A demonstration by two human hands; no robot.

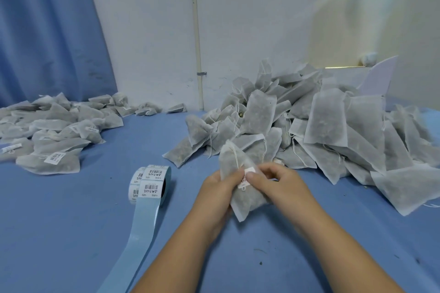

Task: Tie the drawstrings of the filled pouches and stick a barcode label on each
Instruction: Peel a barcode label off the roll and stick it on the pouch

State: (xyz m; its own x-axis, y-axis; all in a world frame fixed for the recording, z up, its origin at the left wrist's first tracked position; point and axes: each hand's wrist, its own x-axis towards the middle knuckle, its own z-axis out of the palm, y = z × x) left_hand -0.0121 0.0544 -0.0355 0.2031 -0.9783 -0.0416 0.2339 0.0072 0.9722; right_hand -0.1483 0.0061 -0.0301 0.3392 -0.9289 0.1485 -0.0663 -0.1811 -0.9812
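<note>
white mesh pouch (247, 200) held above the blue table (71, 221)
left hand (220, 189) grips its side; right hand (283, 183) pinches a barcode label (249, 172) onto its front

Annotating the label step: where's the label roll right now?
Head view: the label roll stands on the blue table, left of the left hand and the held pouch, its backing strip trailing toward the camera.

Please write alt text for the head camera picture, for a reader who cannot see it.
The left hand grips a filled pouch above a blue table while the right hand pinches a label against it. A label roll lies to the left, labelled pouches behind it, and a pile with no labels showing to the right.
</note>
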